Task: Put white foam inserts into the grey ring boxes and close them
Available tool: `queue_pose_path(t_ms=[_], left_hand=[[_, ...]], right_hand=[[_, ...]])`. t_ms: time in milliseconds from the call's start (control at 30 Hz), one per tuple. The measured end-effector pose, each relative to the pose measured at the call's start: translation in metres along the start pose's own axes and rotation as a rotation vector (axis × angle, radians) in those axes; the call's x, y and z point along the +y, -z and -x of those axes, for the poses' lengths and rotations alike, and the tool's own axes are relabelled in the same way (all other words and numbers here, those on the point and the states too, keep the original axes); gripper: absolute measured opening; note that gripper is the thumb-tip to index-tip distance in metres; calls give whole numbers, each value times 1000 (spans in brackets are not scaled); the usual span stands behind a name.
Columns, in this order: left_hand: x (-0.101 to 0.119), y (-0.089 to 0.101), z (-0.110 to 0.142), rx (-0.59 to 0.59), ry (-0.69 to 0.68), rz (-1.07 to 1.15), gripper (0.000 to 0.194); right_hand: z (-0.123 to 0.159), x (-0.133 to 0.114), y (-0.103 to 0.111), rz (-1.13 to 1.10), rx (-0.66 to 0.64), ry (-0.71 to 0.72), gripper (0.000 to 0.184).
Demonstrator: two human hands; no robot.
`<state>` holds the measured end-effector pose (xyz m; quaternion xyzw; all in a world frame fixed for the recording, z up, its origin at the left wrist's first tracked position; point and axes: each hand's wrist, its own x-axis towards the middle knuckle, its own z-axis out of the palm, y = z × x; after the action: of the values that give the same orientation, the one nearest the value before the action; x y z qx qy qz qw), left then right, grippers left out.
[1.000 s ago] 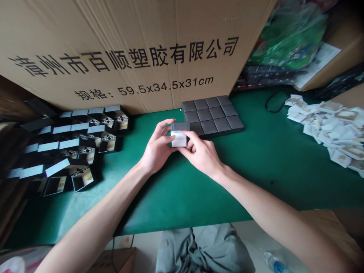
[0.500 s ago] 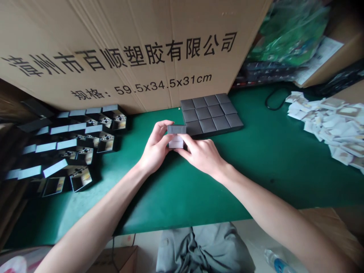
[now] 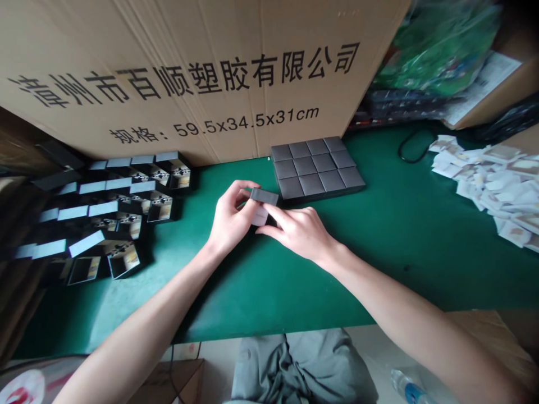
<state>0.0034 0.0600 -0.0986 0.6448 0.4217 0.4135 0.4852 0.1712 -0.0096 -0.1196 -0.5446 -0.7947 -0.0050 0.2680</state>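
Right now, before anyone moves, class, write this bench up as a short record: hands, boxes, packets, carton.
left hand: grips small box
right hand: fingers at box's white part
closed boxes: flat block, ahead
open boxes: rows, left
white packets: loose pile, right
carton: upright, behind closed boxes
table: green

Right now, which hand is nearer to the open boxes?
Left. The left hand is to the right of the open boxes, holding a small box; the right hand is at that box's other side, farther away.
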Motion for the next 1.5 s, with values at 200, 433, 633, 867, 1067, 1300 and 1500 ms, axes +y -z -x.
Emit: queue_pose_path(t_ms=[200, 433, 633, 867, 1067, 1300, 1500], left_hand=[[-3, 0, 1, 30, -11, -82, 22], [-4, 2, 2, 50, 11, -100, 16], [-4, 0, 0, 19, 52, -26, 14], [-6, 0, -1, -4, 59, 53, 13], [-4, -1, -1, -30, 47, 81, 15], [-9, 1, -3, -16, 42, 51, 19], [-5, 0, -1, -16, 45, 35, 21]], right_hand=[[2, -1, -5, -36, 68, 1, 48], [3, -2, -3, -33, 216, 69, 42], [2, -4, 0, -23, 139, 20, 46], [3, -6, -1, -30, 92, -18, 46], [4, -6, -2, -48, 134, -11, 44], [1, -5, 1, 1, 37, -35, 46], [1, -5, 1, -39, 22, -24, 46]])
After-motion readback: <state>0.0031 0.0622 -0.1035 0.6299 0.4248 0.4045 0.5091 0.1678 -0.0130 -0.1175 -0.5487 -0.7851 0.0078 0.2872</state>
